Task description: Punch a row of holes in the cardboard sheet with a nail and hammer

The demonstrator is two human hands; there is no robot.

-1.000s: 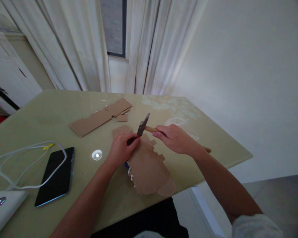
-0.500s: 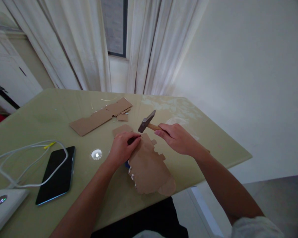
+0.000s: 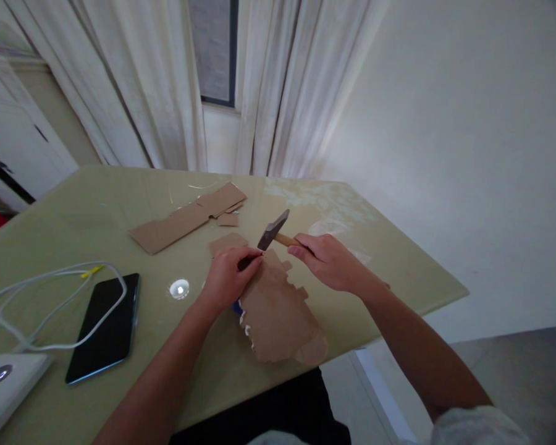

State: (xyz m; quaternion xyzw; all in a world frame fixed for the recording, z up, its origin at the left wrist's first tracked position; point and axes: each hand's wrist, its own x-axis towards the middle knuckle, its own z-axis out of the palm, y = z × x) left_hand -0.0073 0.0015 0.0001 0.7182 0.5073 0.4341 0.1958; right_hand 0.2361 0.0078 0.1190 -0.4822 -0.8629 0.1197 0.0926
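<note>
My right hand (image 3: 322,256) is wrapped round the wooden handle of a hammer (image 3: 272,230). The dark metal head hangs right above the fingertips of my left hand (image 3: 231,272). Those left fingers are pinched together at the far edge of a brown cardboard piece (image 3: 280,309); something tiny may be between them, too small to make out. Ragged white bits line the left side of this cardboard, and its right side has torn tabs. A bit of something blue (image 3: 237,306) peeks out beneath it, mostly hidden.
Behind my hands lie a long cardboard strip (image 3: 180,224) and a smaller cardboard scrap (image 3: 227,242). To the left are a black tablet (image 3: 104,327), a looped white cable (image 3: 50,346) and a white box (image 3: 13,386). The table's front edge (image 3: 254,390) runs close to my body.
The hammer has come down slightly with my right hand, its head now closer to my left fingertips. My left hand and the cardboard have stayed in place.
</note>
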